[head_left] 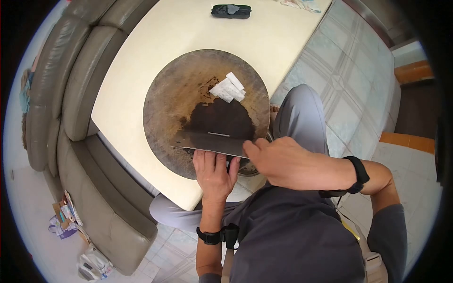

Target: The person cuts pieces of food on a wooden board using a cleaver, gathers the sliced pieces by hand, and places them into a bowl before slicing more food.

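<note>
My right hand [271, 158] is closed around the handle of a cleaver [203, 141]. Its wide dark blade lies across the near part of a round wooden chopping board [163, 89]. My left hand [214, 174] is close behind the blade, fingertips right at its edge and thumb set apart. Dark material [231, 159] shows between the left thumb and index finger, pressed under that hand; its kind I cannot tell. Beyond the blade spreads a flat, dark brown mass [222, 118]. Folded white papers [229, 88] lie at its far side.
The board rests on a cream table [127, 89], with a black case [231, 11] at the far end. A grey leather sofa [89, 188] runs along the left. My knee [302, 113] is beside the table's right edge. Bags [94, 262] lie on the floor at lower left.
</note>
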Action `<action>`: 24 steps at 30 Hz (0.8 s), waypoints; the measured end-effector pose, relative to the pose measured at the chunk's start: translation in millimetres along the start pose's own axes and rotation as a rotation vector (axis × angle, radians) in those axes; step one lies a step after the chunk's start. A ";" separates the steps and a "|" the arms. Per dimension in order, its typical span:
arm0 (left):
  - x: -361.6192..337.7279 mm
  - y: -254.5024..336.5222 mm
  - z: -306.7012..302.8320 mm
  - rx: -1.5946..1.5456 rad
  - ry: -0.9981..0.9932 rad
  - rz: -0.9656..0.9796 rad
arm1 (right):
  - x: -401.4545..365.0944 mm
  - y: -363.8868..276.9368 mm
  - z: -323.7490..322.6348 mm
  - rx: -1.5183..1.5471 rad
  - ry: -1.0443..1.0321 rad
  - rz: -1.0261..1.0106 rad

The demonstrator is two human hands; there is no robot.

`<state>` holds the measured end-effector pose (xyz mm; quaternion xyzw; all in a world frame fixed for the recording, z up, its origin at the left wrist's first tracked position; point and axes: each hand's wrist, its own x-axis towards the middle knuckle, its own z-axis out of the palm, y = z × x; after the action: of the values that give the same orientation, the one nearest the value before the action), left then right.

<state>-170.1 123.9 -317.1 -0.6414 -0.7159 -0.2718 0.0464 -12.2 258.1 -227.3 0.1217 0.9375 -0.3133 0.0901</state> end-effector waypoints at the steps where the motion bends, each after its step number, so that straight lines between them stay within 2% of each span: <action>1: -0.7 0.0 0.0 0.001 -0.001 -0.001 | 6.3 -1.6 3.7 -0.016 0.029 -0.017; 3: -1.5 -0.6 1.1 0.011 0.022 0.010 | 10.5 0.6 8.8 -0.033 0.059 -0.036; 8: 2.9 1.0 2.2 -0.007 0.054 0.012 | 0.5 10.2 9.1 0.156 0.156 0.057; 20: -2.4 -0.5 2.7 -0.013 0.018 -0.005 | -14.5 2.3 -2.8 0.039 0.032 0.023; 24: -1.2 0.2 1.3 0.011 0.042 0.011 | 9.2 0.2 4.6 0.034 0.108 -0.065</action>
<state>-169.4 123.4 -318.6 -0.6391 -0.7128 -0.2812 0.0664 -20.5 257.0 -233.2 0.1094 0.9389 -0.3251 0.0273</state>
